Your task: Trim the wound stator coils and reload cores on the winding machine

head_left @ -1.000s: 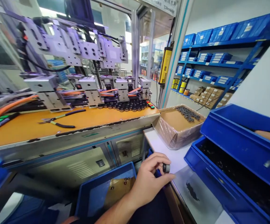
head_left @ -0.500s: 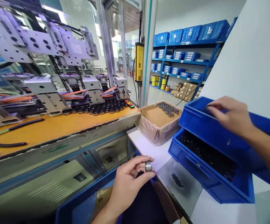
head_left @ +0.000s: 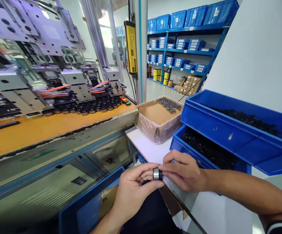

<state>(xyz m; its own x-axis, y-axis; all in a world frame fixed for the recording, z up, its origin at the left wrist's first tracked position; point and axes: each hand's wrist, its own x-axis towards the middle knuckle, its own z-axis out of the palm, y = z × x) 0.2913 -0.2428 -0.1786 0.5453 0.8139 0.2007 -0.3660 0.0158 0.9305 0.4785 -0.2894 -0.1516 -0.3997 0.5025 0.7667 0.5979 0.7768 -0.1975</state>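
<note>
Left hand pinches a metal ring; right hand meets it from three o'clock, fingertips pressed on.

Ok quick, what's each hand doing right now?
Left hand: closed on the small metal ring.
Right hand: fingertips pinching the same ring's other side.

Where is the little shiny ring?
Low in the middle of the head view, the shiny ring sits pinched between the left hand and right hand.
</note>
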